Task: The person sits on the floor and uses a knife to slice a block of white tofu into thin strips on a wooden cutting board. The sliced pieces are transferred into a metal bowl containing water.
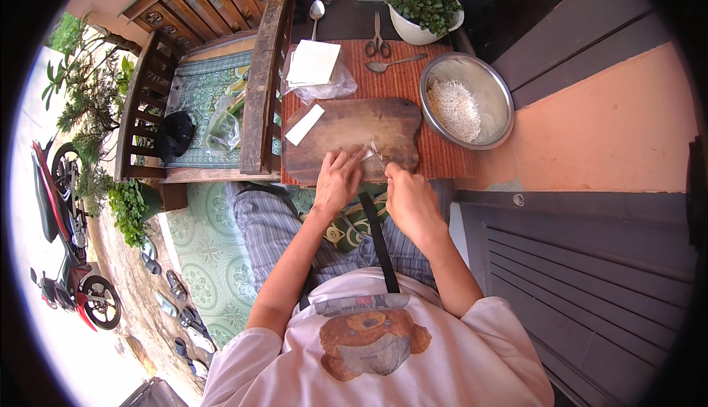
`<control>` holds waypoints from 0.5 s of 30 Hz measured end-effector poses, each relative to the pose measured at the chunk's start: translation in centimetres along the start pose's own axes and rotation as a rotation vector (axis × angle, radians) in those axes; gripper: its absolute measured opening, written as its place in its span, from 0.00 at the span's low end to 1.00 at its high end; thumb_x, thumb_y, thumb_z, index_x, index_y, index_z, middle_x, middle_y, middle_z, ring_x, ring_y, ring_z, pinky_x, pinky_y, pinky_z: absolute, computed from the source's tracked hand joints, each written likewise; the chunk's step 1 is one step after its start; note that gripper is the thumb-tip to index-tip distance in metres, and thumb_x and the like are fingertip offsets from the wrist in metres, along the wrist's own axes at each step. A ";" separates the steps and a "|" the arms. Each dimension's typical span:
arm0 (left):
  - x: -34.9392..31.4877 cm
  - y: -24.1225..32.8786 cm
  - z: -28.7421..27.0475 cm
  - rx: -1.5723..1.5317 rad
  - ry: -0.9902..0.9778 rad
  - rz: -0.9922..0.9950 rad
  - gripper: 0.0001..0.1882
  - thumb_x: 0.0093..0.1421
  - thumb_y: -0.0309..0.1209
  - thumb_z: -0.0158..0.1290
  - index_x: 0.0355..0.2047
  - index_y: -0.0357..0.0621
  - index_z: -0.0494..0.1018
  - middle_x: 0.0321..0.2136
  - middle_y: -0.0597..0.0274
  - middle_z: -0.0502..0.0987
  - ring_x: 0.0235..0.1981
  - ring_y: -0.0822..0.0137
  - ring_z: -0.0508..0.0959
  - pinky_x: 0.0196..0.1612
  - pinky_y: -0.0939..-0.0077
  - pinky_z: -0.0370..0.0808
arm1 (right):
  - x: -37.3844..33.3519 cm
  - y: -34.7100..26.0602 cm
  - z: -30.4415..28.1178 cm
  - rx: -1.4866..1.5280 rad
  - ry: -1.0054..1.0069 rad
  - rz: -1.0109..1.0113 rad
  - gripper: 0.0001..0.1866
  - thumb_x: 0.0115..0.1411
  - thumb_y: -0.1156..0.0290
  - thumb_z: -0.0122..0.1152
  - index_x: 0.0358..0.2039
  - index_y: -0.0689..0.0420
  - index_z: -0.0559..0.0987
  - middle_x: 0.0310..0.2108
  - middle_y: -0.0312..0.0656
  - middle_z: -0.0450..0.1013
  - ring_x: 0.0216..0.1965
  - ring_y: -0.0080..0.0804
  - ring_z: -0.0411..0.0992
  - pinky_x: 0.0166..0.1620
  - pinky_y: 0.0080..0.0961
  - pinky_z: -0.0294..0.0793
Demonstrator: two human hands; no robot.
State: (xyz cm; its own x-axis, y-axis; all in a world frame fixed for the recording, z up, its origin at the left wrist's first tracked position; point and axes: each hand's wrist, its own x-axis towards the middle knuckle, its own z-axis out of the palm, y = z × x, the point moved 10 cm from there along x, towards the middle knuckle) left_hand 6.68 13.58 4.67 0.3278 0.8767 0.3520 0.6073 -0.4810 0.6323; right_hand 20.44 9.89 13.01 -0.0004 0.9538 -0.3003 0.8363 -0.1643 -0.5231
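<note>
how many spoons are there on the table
2. One silver spoon lies on the dark tabletop, its handle running toward the white stack; a second spoon lies on the orange mat below the scissors. Others may be hidden.

Daylight glares at left, fisheye edges bending.

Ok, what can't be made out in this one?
Head view: handle of the thin tool, hidden inside the right grip.
Head view: part of the white piece, covered by the left grip.
Head view: exact contents of the clear bag, obscured by crinkled plastic.
Head view: what the white shreds are; too fine to identify.
</note>
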 end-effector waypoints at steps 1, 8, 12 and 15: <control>0.0 0.0 0.0 0.003 0.000 0.000 0.26 0.61 0.20 0.58 0.60 0.46 0.80 0.59 0.62 0.80 0.52 0.52 0.76 0.61 0.60 0.75 | 0.0 0.0 0.0 -0.005 -0.005 0.000 0.16 0.59 0.81 0.60 0.49 0.65 0.78 0.36 0.69 0.80 0.43 0.68 0.81 0.47 0.57 0.81; 0.0 0.1 0.0 0.007 0.004 0.003 0.26 0.61 0.20 0.58 0.60 0.47 0.80 0.59 0.62 0.80 0.51 0.52 0.76 0.61 0.61 0.75 | -1.1 0.7 -0.3 0.029 0.057 0.014 0.09 0.71 0.74 0.55 0.46 0.61 0.80 0.34 0.64 0.80 0.40 0.69 0.79 0.43 0.58 0.78; 0.0 0.2 0.0 0.011 0.001 0.003 0.26 0.61 0.19 0.57 0.60 0.48 0.80 0.59 0.62 0.80 0.51 0.52 0.76 0.61 0.60 0.75 | -1.7 1.2 -0.2 0.067 0.041 0.043 0.09 0.71 0.74 0.56 0.47 0.61 0.80 0.35 0.64 0.81 0.41 0.69 0.79 0.45 0.59 0.77; 0.1 0.3 -0.1 0.002 0.005 0.005 0.26 0.61 0.19 0.57 0.60 0.48 0.80 0.59 0.62 0.80 0.51 0.51 0.76 0.61 0.59 0.75 | -2.0 1.8 0.0 0.074 0.053 0.047 0.09 0.71 0.73 0.56 0.47 0.61 0.80 0.36 0.64 0.81 0.42 0.69 0.79 0.45 0.60 0.77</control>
State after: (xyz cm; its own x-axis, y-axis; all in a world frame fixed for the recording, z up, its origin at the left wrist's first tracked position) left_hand 6.81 13.50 4.89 0.3271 0.8742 0.3589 0.6073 -0.4854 0.6289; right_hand 21.92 7.63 12.65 0.0682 0.9564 -0.2839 0.7920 -0.2250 -0.5676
